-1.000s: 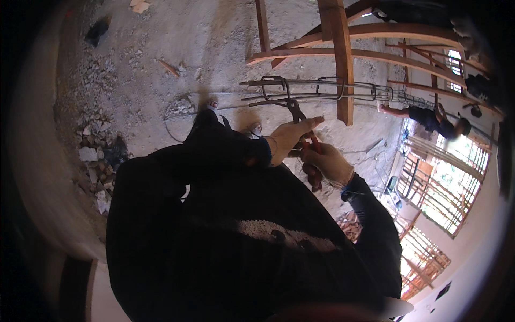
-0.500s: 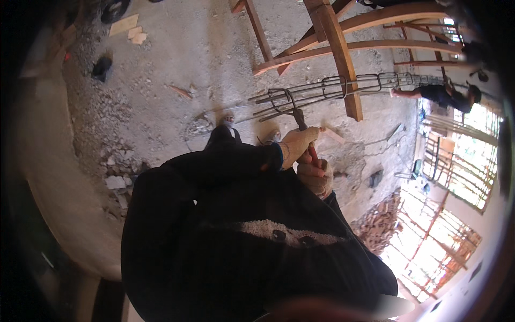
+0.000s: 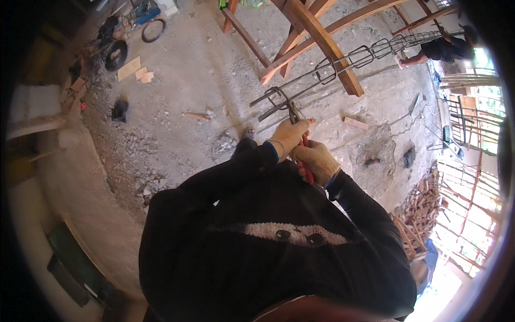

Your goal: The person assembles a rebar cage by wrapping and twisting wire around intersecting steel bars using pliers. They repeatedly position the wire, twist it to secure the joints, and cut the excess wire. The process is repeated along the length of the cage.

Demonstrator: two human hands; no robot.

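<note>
My left hand (image 3: 288,138), in a tan work glove, grips the upper part of red-handled pincers (image 3: 301,147). My right hand (image 3: 318,161), gloved too, closes around the red handles lower down. The tool's dark jaws sit at the near end of a long rebar cage (image 3: 343,61) made of steel bars and square stirrups. The cage rests on a wooden trestle (image 3: 321,40) and runs away to the upper right. My dark long-sleeved top fills the lower middle of the view.
Rough concrete floor with rubble and wood scraps lies to the left. Another person (image 3: 442,48) bends over the cage's far end at the upper right. A brick pile (image 3: 424,206) and scaffolding frames stand at the right; tyres and boards lie at the upper left.
The view has swung, so the cage and trestle now sit higher and further right. Both hands stay on the pincers at the cage's near end, drawn a little closer together.
</note>
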